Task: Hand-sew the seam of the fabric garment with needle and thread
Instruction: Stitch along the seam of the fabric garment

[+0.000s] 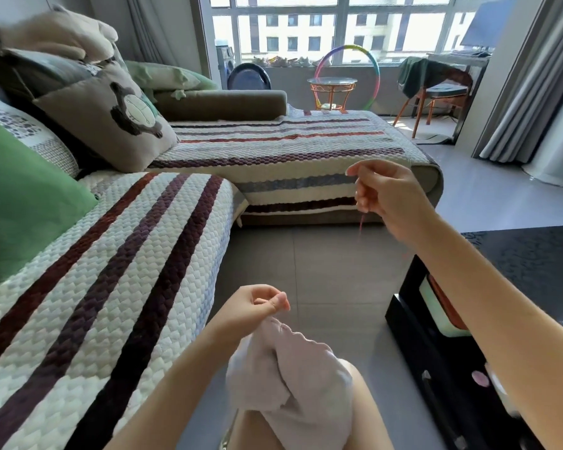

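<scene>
- Hands first: two. Her right hand (387, 196) is up high and far out, fingers pinched on the thread (360, 225). Her left hand (257, 305) is low and close, pinching the top edge of the cloth.
- One pale garment (293, 378) lies bunched on her lap, below and left of the right hand.
- One pink thread hangs down from the right hand toward the cloth.
- Needle: too small to see.

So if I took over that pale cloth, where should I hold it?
Pinch the crinkled top edge of the cloth, coming from the left, just where the left hand grips it now. The rest droops over the lap, and the thread side, toward the raised right hand, stays free.
</scene>
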`<state>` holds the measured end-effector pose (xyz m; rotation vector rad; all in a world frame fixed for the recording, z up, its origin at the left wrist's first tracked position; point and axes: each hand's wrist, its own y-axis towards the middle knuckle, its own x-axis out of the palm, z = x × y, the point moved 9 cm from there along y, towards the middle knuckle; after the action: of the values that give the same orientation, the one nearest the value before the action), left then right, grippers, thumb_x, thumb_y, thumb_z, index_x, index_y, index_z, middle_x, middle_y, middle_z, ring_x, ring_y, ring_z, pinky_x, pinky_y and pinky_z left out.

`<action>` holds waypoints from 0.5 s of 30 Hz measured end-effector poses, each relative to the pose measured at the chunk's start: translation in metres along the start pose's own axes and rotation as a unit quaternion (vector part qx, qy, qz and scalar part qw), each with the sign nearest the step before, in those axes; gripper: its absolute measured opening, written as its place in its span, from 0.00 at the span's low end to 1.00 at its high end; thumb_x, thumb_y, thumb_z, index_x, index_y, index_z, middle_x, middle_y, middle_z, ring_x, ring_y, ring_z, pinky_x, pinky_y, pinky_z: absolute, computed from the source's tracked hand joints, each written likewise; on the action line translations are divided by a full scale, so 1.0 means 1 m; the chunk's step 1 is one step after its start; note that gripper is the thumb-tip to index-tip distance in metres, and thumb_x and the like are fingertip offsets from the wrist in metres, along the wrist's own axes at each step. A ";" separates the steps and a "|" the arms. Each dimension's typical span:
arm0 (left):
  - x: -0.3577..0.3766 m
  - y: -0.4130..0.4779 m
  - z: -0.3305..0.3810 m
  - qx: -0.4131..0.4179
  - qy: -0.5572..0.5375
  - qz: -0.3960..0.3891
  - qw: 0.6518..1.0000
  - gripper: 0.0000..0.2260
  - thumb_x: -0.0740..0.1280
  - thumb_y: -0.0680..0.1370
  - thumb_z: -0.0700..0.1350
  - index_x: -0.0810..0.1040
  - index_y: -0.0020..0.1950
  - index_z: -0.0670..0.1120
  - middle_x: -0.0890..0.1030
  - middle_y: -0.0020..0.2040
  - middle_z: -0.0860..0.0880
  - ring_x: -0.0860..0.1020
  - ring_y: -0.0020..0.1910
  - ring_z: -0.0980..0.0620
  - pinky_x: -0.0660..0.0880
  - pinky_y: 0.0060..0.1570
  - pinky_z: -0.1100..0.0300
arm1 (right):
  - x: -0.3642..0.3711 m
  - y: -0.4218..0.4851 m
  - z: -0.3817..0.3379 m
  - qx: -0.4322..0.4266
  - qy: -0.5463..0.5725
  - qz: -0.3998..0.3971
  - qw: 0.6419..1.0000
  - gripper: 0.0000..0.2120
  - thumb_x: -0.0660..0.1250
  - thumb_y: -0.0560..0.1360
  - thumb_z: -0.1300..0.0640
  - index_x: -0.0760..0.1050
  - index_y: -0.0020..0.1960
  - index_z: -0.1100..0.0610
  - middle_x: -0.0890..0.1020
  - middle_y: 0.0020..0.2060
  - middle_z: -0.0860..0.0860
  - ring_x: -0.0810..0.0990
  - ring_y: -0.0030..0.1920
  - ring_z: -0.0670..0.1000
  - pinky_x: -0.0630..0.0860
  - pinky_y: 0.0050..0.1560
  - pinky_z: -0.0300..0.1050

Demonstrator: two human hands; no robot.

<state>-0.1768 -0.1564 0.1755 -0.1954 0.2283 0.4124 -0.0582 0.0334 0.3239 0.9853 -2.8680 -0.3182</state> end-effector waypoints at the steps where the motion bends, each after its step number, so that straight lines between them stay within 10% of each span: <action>1: 0.004 0.009 0.001 0.007 0.000 -0.009 1.000 0.11 0.68 0.74 0.54 0.82 0.38 0.48 0.81 0.36 0.49 0.77 0.38 0.54 0.70 0.42 0.63 | -0.005 0.001 -0.007 0.001 0.016 0.006 1.000 0.12 0.58 0.81 0.64 0.78 0.43 0.59 0.74 0.26 0.49 0.70 0.27 0.47 0.68 0.29 0.40; 9: 0.019 0.060 -0.004 -0.012 -0.142 0.014 0.990 0.14 0.60 0.82 0.45 0.78 0.41 0.42 0.63 0.27 0.53 0.62 0.24 0.59 0.66 0.29 0.66 | -0.048 -0.008 -0.039 -0.031 0.134 0.019 0.990 0.12 0.57 0.80 0.66 0.76 0.43 0.61 0.69 0.26 0.50 0.64 0.27 0.47 0.60 0.28 0.39; 15: -0.011 0.074 -0.052 -0.098 -0.373 0.110 0.916 0.09 0.52 0.84 0.38 0.70 0.49 0.43 0.62 0.22 0.54 0.58 0.19 0.59 0.59 0.21 0.66 | -0.105 0.000 -0.027 -0.037 0.206 0.115 0.971 0.14 0.55 0.80 0.66 0.77 0.43 0.59 0.70 0.26 0.50 0.67 0.26 0.46 0.64 0.27 0.38</action>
<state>-0.2267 -0.1061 0.1184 -0.1957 -0.5525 0.7055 0.0289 0.0940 0.3479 0.6091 -2.5335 -0.1730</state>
